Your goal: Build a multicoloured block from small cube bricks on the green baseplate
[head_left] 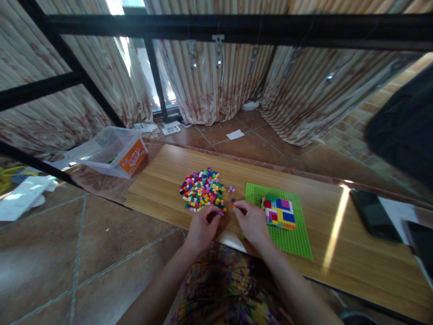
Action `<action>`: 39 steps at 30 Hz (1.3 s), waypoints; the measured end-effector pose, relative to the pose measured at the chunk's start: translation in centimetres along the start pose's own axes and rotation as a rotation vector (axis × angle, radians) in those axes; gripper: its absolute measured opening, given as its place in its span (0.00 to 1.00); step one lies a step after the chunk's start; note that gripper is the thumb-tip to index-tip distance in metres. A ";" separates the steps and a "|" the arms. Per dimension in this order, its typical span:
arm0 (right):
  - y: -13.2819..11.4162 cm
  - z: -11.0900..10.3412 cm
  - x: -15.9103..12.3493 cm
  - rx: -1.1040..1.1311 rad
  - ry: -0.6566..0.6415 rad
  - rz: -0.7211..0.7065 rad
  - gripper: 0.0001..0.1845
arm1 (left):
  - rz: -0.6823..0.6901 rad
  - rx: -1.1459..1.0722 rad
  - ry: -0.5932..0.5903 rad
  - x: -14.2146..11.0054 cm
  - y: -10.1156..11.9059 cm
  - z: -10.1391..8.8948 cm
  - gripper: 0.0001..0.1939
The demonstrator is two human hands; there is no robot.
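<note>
A heap of small coloured bricks [204, 188] lies on the wooden table [162, 189]. To its right sits a green baseplate [294, 234] with a patch of red, yellow, blue and pink bricks [279, 212] built on it. My left hand [203, 225] rests at the heap's near edge, fingers curled, a purple brick at its fingertips. My right hand [252, 221] lies at the baseplate's left edge, with its fingers pinched on a small orange brick [235, 206].
A clear plastic tub [111, 151] with an orange label stands at the table's far left. A dark phone [374, 214] and another dark item [422, 241] lie at the right. Black metal bars [237, 29] cross overhead. Curtains hang behind. Papers lie on the tiled floor.
</note>
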State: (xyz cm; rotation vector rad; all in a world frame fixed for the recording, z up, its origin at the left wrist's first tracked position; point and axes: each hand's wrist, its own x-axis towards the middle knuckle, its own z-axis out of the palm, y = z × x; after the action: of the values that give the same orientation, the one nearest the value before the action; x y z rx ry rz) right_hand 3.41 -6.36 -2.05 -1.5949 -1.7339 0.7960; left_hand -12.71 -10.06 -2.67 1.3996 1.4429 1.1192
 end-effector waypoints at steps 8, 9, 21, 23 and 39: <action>-0.5 1.2 2.7 -0.229 -0.044 -0.193 0.12 | 0.158 0.503 0.063 -0.1 -1.3 0.1 0.11; -0.7 1.3 3.1 -0.240 -0.057 -0.221 0.13 | 0.164 0.502 0.072 -0.1 -1.3 0.1 0.11; -0.7 1.1 5.8 -0.432 -0.213 -0.307 0.14 | 0.216 0.435 0.058 -0.3 -1.6 -0.3 0.12; -0.6 0.7 5.5 -0.441 -0.181 -0.283 0.14 | 0.237 0.427 0.064 -0.3 -1.7 -0.3 0.11; -4.0 2.8 6.3 -0.558 -0.283 -0.039 0.12 | 0.286 0.424 0.051 -0.3 -1.7 -0.5 0.09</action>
State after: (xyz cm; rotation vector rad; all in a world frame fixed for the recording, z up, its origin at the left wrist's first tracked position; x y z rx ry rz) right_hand -1.56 -0.43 -0.28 -1.8570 -2.3332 0.5637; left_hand -13.65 -10.38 -4.15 1.9348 1.6169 1.0649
